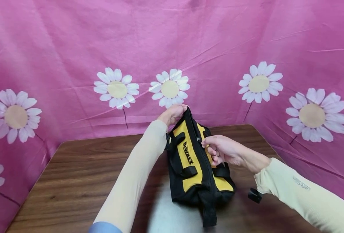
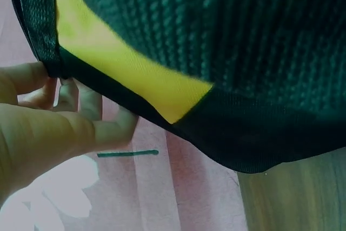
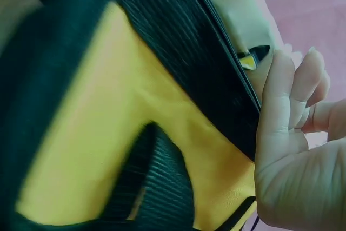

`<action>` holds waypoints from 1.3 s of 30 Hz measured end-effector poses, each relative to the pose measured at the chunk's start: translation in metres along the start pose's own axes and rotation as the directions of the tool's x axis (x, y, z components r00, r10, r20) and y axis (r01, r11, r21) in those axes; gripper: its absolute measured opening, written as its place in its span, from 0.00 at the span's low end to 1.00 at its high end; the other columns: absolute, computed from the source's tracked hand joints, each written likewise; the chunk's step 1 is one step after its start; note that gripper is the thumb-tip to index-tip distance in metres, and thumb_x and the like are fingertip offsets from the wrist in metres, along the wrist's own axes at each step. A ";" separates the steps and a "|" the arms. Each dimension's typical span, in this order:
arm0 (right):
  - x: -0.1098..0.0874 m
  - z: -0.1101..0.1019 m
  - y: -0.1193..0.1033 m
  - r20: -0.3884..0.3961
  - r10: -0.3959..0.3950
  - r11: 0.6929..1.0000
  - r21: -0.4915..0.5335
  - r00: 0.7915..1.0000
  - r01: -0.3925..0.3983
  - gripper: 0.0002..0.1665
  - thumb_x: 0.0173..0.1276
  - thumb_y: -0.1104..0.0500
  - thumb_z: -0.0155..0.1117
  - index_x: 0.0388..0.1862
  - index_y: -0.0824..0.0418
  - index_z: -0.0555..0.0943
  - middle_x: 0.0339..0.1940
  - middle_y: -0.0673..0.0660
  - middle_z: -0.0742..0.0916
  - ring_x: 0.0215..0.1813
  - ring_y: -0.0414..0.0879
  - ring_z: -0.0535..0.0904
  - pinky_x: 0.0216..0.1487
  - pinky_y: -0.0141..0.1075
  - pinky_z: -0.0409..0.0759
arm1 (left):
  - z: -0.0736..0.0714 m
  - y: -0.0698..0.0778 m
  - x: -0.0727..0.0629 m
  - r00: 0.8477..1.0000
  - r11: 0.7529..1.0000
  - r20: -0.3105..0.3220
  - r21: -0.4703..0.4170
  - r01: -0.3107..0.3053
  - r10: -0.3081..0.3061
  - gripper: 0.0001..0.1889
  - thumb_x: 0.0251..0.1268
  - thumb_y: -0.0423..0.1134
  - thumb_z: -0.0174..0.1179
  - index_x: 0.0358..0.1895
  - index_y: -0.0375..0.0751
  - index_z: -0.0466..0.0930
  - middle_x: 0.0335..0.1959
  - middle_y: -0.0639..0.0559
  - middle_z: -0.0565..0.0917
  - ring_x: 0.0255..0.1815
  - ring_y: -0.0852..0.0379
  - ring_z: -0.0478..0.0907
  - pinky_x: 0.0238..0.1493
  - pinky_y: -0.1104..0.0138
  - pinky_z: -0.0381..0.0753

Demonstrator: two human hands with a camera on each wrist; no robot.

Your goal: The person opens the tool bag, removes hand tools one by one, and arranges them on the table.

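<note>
A yellow and black DeWalt tool bag (image 1: 190,155) stands on the table, its long side running away from me. My left hand (image 1: 174,114) pinches the top corner at the bag's far end; in the left wrist view its thumb and fingers (image 2: 81,98) meet at the black edge. Along the bag's top runs a black zipper (image 1: 206,158). Partway along it, my right hand (image 1: 222,150) pinches the zipper pull (image 1: 198,139) between thumb and forefinger. The zipper looks closed on the near side of the pull. The bag's contents are hidden.
The brown wooden table (image 1: 102,168) extends on both sides of the bag. A pink cloth (image 1: 73,48) printed with white daisies hangs behind and beside it. Black webbing handles (image 1: 176,155) lie against the bag's sides, and a black strap (image 1: 209,213) hangs at its near end.
</note>
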State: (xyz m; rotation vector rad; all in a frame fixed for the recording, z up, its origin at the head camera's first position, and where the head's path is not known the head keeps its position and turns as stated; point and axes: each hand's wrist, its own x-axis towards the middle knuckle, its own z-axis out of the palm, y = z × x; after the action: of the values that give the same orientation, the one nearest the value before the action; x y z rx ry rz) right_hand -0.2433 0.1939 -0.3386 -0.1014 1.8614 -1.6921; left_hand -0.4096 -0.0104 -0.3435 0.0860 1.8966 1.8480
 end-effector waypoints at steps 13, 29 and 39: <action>0.008 0.000 0.006 0.004 -0.001 0.999 0.055 1.000 0.001 0.11 0.78 0.55 0.54 0.47 0.64 0.71 0.21 0.51 0.79 0.25 0.44 0.82 0.29 0.40 0.88 | 0.010 0.033 -0.068 0.996 0.984 -0.056 0.156 0.080 -0.072 0.25 0.75 0.47 0.60 0.68 0.43 0.68 0.72 0.47 0.68 0.67 0.45 0.69 0.66 0.45 0.74; 0.000 -0.005 0.012 0.001 -0.017 0.999 0.048 1.000 0.017 0.10 0.78 0.55 0.54 0.45 0.62 0.72 0.20 0.49 0.77 0.22 0.41 0.80 0.29 0.38 0.87 | 0.045 -0.007 -0.099 0.984 0.894 0.059 0.431 0.126 -0.167 0.16 0.79 0.46 0.53 0.38 0.37 0.78 0.33 0.46 0.80 0.30 0.49 0.79 0.34 0.61 0.87; -0.022 -0.006 0.020 0.054 -0.034 0.999 0.006 0.998 0.033 0.09 0.78 0.57 0.51 0.42 0.61 0.76 0.18 0.49 0.76 0.21 0.41 0.79 0.33 0.41 0.88 | 0.049 -0.010 -0.110 0.999 0.908 0.014 0.418 0.027 -0.036 0.16 0.76 0.40 0.51 0.32 0.32 0.77 0.33 0.42 0.79 0.26 0.50 0.82 0.34 0.57 0.89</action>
State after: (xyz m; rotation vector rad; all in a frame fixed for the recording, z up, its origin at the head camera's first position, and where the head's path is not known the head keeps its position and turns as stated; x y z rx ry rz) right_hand -0.2214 0.2129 -0.3487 -0.1758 1.8254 -1.6995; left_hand -0.2911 -0.0076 -0.3193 0.2141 2.2348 1.3840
